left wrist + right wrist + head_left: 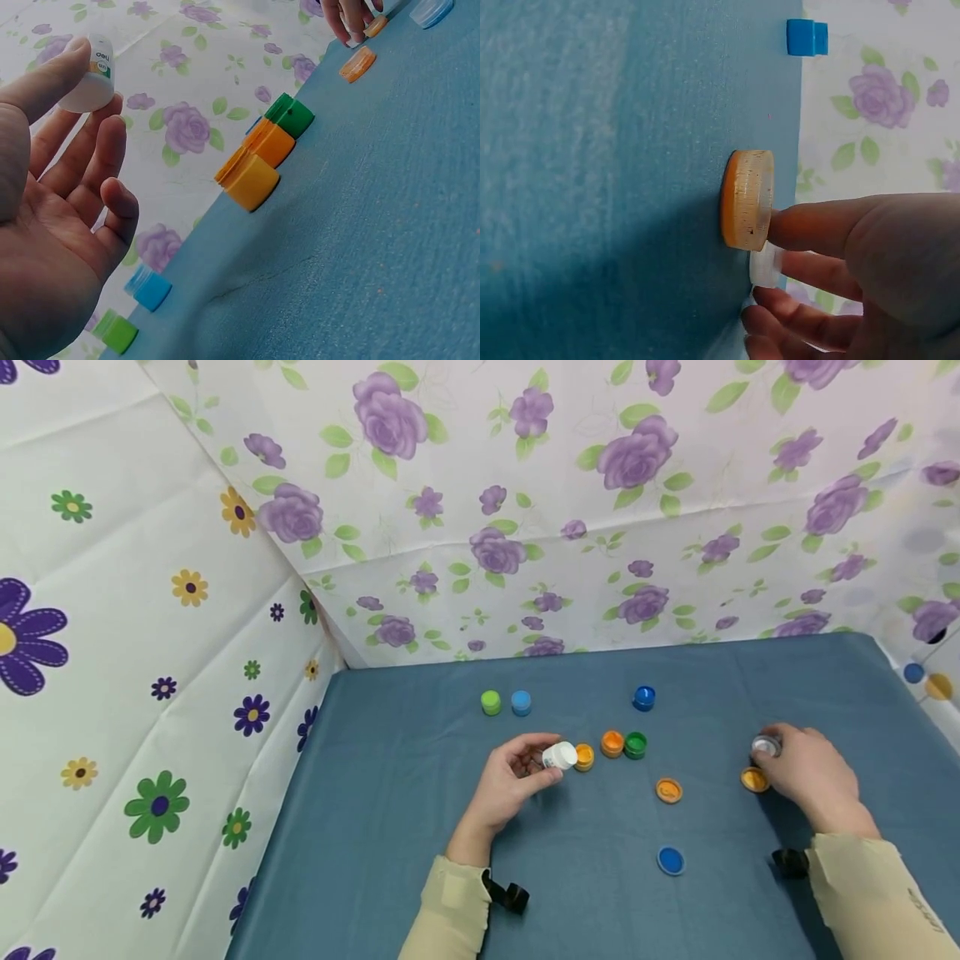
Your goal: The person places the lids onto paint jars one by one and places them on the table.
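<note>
My left hand (pixel 510 783) pinches a small white jar (pixel 559 756) between thumb and fingers, tilted above the table. A printed label shows on the jar's side in the left wrist view. At the right, my right hand (pixel 813 770) pinches a whitish lid (pixel 766 745) low over the tabletop. In the right wrist view that lid (pixel 764 268) is partly hidden behind a yellow-orange lid (pixel 748 200). Nearest the left hand stand a yellow paint jar (pixel 583 758), an orange jar (pixel 612 744) and a green jar (pixel 635 746), all without lids.
Farther back stand a light green jar (pixel 491 702), a light blue jar (pixel 521 703) and a dark blue jar (pixel 643 698). An orange lid (pixel 669 790) and a blue lid (pixel 671 861) lie on the blue-grey tablecloth (pixel 390 827). Flowered sheets (pixel 450 460) hang behind and at the left.
</note>
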`<state>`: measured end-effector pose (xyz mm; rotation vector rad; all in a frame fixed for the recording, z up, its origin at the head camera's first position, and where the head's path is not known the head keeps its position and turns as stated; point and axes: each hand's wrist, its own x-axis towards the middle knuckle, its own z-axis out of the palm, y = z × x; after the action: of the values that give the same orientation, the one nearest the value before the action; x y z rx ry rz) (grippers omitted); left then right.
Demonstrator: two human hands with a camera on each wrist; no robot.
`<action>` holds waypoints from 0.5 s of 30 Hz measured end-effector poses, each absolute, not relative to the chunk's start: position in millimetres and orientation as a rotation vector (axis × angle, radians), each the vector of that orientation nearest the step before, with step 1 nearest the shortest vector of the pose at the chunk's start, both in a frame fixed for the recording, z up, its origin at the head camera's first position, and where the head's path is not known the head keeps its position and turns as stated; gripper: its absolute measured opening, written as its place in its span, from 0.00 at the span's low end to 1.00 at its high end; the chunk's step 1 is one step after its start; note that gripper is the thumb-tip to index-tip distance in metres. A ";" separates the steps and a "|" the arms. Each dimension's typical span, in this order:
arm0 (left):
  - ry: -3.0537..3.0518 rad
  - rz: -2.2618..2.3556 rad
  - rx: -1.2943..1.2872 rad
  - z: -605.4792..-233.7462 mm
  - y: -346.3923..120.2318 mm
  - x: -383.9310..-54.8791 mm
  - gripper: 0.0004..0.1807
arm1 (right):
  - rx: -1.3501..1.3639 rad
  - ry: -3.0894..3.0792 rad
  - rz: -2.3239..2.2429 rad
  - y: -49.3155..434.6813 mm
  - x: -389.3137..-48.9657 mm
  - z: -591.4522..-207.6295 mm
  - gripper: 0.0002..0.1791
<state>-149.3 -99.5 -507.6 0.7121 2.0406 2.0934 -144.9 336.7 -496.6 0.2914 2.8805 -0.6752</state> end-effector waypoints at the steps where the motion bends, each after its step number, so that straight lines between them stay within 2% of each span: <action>1: 2.040 2.096 0.707 -508.0 -99.4 -149.4 0.23 | 0.305 2.896 -0.691 335.8 -143.3 -496.3 0.30; 4: 2.032 2.100 0.689 -509.1 -98.6 -149.3 0.21 | 0.360 2.938 -0.798 325.9 -135.8 -492.5 0.34; 8: 1.990 2.110 0.677 -508.4 -96.3 -146.9 0.20 | 0.305 2.959 -1.088 294.1 -119.1 -483.2 0.35; 15: 1.951 2.104 0.681 -506.8 -91.9 -146.0 0.20 | -0.013 2.679 -1.730 224.4 -94.8 -460.2 0.23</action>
<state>-146.0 -91.9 -506.8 0.6810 1.9513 2.1042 -94.8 224.4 -460.2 -0.0134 2.6785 -1.7299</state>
